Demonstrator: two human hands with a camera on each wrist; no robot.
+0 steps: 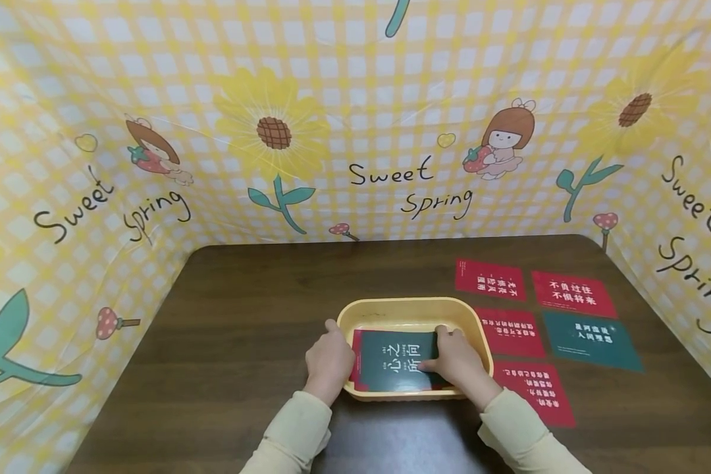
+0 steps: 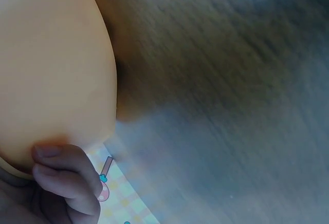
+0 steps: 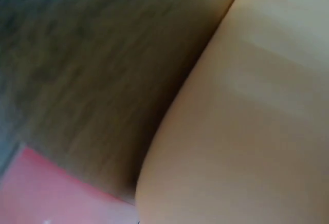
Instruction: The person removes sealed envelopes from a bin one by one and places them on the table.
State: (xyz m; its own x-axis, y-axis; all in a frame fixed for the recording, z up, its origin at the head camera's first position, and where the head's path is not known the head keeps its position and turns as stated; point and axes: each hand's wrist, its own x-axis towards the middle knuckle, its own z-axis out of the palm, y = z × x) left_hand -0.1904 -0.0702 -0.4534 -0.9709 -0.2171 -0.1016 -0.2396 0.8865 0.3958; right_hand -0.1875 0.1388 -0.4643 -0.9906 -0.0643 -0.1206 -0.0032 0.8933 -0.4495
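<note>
A shallow yellow plastic tray (image 1: 411,305) sits on the table. Inside it lies a dark green card (image 1: 379,362) with white Chinese characters, over red cards (image 1: 356,368) whose edges show at the left. My left hand (image 1: 330,361) grips the tray's left rim; in the left wrist view its fingers (image 2: 67,175) curl against the tray's outer wall. Reaching over the tray's right side, my right hand (image 1: 459,362) holds the green card at its right end, thumb on the face and fingers by the upper right corner. The right wrist view has only the tray's outer wall (image 3: 247,131).
Right of the tray, several red cards, such as one at the back (image 1: 490,280) and one in front (image 1: 536,395), lie spread beside another green card (image 1: 592,339). A yellow checked cloth (image 1: 391,99) hangs behind the dark wooden table (image 1: 243,289).
</note>
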